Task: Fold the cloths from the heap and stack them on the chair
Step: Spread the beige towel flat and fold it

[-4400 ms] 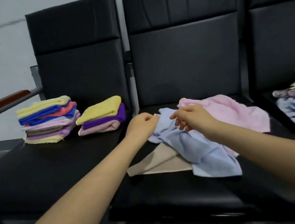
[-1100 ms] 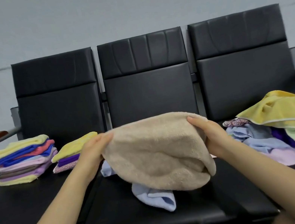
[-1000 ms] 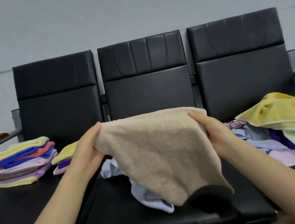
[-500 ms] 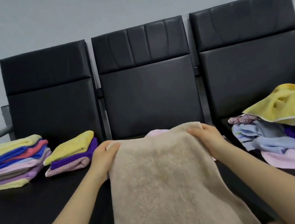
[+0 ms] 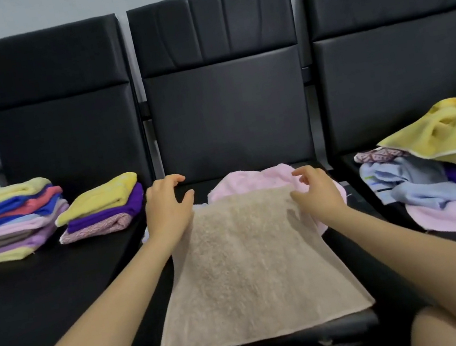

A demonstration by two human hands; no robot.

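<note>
The beige cloth [image 5: 249, 263] is spread flat on the middle seat [image 5: 352, 245], its near edge at the front rim of the seat, its far edge lying over a pink cloth [image 5: 248, 181]. Both hands are placed at the far corners, well apart from each other. The left hand [image 5: 168, 211] rests at the far left corner with fingers loosely spread; nothing is gripped by it. The right hand [image 5: 314, 194] is over the far right corner, fingers relaxed and lifted; no pinch is seen there either.

Two folded stacks are seen on the left seat: a tall stack [image 5: 6, 221] and, just beside it, a small stack [image 5: 101, 207]. The unfolded heap [image 5: 444, 162] lies on the right seat.

What could go wrong, as judged from here:
- The beige cloth is bedded partly on the pink one, so the surface is uneven; a fold made here is likely to come out skewed, w/ edges not matching.
- If the far corners are pinched too deep, the pink cloth could be caught too & dragged along.
- The near edge sits at the seat rim; a pull toward the body could let the cloth slide off to the floor.
- The tall stack looks a bit slanted; one more cloth placed carelessly, esp. off-centre, may tip it.
</note>
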